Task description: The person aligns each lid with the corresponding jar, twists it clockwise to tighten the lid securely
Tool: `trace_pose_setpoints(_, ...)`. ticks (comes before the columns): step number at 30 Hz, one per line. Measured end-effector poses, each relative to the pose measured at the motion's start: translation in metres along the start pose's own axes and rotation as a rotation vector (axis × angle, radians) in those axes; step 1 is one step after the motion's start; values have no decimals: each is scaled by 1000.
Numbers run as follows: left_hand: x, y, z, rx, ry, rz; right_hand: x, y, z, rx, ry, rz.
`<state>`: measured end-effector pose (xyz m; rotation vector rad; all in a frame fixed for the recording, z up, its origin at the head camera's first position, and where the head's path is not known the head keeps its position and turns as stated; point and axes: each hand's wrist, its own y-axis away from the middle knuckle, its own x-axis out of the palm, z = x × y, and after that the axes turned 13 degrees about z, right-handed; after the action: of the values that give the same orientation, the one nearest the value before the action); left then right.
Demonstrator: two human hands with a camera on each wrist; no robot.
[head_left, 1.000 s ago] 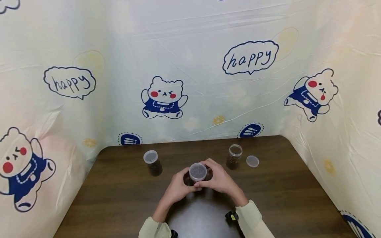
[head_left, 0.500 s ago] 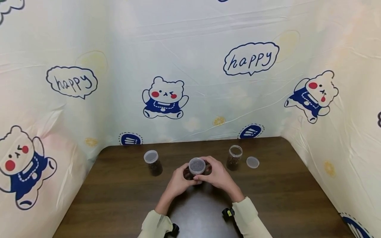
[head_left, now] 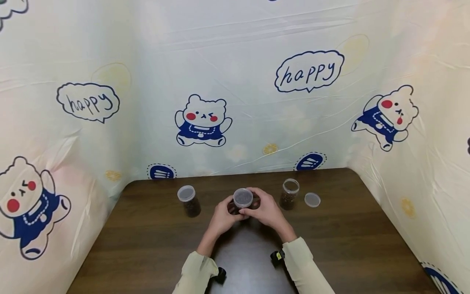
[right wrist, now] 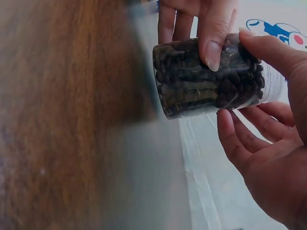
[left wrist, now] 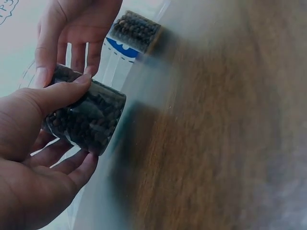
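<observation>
Both hands hold one clear plastic jar (head_left: 243,198) filled with dark brown beans or pellets, its translucent lid facing up in the head view. My left hand (head_left: 222,217) grips it from the left, and its thumb (left wrist: 67,93) lies along the jar wall in the left wrist view. From the right, my right hand (head_left: 268,210) grips the same jar, fingers curled round it near the lid end in the right wrist view. The jar's base shows below the fingers, over a dark shadow on the wooden table (head_left: 147,245).
A lidded jar (head_left: 189,202) of dark contents stands left of the hands. To the right stands a jar without its lid (head_left: 289,196), beside a loose translucent lid (head_left: 312,200) lying flat. A printed curtain (head_left: 249,81) hangs behind the table's far edge.
Both hands have carried the held jar away from the body, up in the head view. The other jars and the loose lid have stayed in place.
</observation>
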<state>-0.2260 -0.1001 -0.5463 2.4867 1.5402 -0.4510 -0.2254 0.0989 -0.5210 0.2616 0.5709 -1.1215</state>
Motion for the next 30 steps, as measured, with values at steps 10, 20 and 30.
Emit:
trace_pose_setpoints(10, -2, -8, 4, -18, 6, -24, 2, -10, -6, 2, -55, 2)
trace_pose_setpoints(20, -5, -13, 8, -44, 23, -25, 3, -16, -9, 0, -90, -3)
trace_pose_setpoints(30, -3, -17, 14, -27, 93, -41, 3, -19, -9, -5, -112, -5)
